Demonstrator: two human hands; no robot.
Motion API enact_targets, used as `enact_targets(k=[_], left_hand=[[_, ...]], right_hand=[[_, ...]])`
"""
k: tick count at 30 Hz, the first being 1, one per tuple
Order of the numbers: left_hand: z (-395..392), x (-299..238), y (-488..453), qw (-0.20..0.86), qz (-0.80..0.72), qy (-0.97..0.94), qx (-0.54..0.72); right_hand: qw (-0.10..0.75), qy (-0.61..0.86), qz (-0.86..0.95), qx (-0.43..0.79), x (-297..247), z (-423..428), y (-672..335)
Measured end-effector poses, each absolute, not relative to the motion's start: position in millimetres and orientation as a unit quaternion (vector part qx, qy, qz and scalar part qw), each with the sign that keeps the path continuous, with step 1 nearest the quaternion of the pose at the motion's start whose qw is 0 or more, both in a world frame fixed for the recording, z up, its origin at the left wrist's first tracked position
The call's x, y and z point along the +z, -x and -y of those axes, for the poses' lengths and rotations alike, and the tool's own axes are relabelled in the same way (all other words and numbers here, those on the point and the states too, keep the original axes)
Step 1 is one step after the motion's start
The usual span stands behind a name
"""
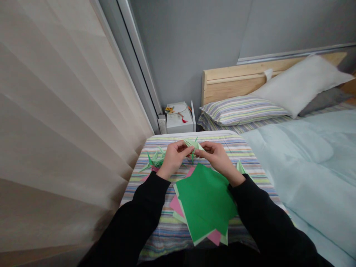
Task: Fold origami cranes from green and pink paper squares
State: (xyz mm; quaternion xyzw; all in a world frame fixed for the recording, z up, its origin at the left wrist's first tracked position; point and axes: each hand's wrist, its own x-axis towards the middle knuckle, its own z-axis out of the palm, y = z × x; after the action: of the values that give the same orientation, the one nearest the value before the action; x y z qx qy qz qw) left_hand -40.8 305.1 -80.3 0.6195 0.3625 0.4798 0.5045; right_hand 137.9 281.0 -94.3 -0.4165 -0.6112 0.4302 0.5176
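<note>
Between my two hands is a pale green folded paper piece (pixel 194 143), held above the far part of the table. My left hand (pixel 175 155) pinches its left side with thumb and fingers. On the right side, my right hand (pixel 215 155) pinches it too, the thumbs almost meeting. Folded green paper cranes (pixel 156 159) lie in a heap just left of my left hand. Below my hands spreads a stack of green paper sheets (pixel 207 202), with pink sheets (pixel 177 206) sticking out. A pale green folded paper (pixel 240 167) stands beside my right wrist.
The small table (pixel 136 193) wears a striped cloth. Close on the left hangs a pleated curtain (pixel 69 129). Beyond the table is a white nightstand (pixel 179 124) with small items on it. A bed (pixel 314 159) with pillows is on the right.
</note>
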Motion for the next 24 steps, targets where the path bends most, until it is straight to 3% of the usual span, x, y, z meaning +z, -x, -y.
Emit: enact_targets(k=[8,15,24], left_hand=[[-307.5,-87.8,40.6,0.569,-0.367,-0.551,0.488],[-308.1,-88.6,40.3,0.556,-0.365,-0.573,0.479],[-304.7,-89.7,37.0,0.555,-0.369,-0.557,0.496]], right_hand=[[0.524,0.421,0.623,0.401,-93.9,-281.1,-138.3],[0.476,0.424,0.617,0.462,-93.2,-278.3,-137.9],[0.477,0.419,0.614,0.469,-94.5,-281.3,-135.8]])
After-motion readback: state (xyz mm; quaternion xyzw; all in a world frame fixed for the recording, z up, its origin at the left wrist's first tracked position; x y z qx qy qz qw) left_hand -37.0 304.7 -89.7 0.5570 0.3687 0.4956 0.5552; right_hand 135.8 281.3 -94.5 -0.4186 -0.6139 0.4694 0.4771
